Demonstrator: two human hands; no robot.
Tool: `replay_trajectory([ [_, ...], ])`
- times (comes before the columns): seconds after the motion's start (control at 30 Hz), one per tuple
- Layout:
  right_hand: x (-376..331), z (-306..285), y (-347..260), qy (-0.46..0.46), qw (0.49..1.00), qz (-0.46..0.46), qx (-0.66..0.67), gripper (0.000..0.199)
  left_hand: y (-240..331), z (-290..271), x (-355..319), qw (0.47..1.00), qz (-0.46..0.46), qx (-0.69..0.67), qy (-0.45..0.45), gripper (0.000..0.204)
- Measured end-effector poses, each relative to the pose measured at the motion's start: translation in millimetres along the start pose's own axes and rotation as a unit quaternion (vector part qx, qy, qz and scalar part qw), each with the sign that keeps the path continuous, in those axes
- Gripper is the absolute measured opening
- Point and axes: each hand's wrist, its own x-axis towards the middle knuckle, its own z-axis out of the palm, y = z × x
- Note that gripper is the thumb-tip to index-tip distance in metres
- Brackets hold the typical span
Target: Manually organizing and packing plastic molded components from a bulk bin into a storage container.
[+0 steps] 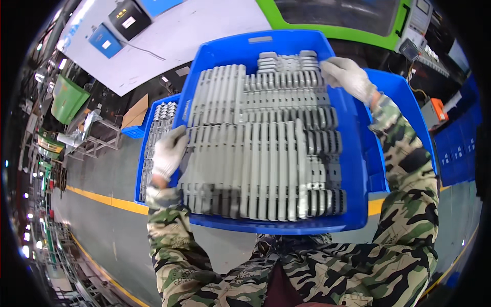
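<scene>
A large blue plastic crate [263, 37] fills the middle of the view, close in front of my body. Inside it, long pale grey plastic parts [273, 171] lie side by side in tight rows; shorter grey slotted parts [286, 97] are stacked at the far right. My left hand [170, 152], in a white knit glove, is closed over the crate's left rim. On the right rim, towards the far corner, my gloved right hand [350, 78] is closed with curled fingers. The undersides of both grips are hidden.
Another blue crate [147, 135] with grey parts stands at the left, and a blue crate [404, 94] sits behind my right arm. A white table [169, 30] carries boxes. Beyond is a green-framed machine [335, 33]. A yellow line [110, 200] crosses the grey floor.
</scene>
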Motion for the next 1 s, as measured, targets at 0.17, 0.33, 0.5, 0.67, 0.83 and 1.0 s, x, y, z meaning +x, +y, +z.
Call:
replay_trajectory([
  [0.17, -104, -65, 98, 0.106, 0.990, 0.066, 0.063, 0.043, 130, 4, -85, 0.988, -0.119, -0.096, -0.018, 0.043],
  [0.33, -150, 0, 193, 0.105, 0.975, 0.108, 0.162, 0.040, 215, 81, -134, 0.992, 0.032, 0.025, -0.116, 0.043],
  [0.5, -216, 55, 227, 0.048, 0.946, 0.179, 0.266, 0.032, 220, 113, -155, 0.981, -0.053, 0.151, -0.114, 0.040],
  [0.67, -274, 38, 239, 0.044, 0.951, 0.211, 0.223, 0.037, 217, 111, -174, 0.991, 0.087, 0.105, 0.003, 0.037],
  [0.83, -297, 36, 157, 0.101, 0.947, 0.159, 0.260, 0.043, 210, 117, -180, 0.991, 0.060, 0.115, 0.027, 0.033],
  [1.0, -324, 60, 105, 0.071, 0.973, 0.058, 0.210, 0.047, 216, 116, -177, 0.994, -0.014, 0.109, 0.012, 0.049],
])
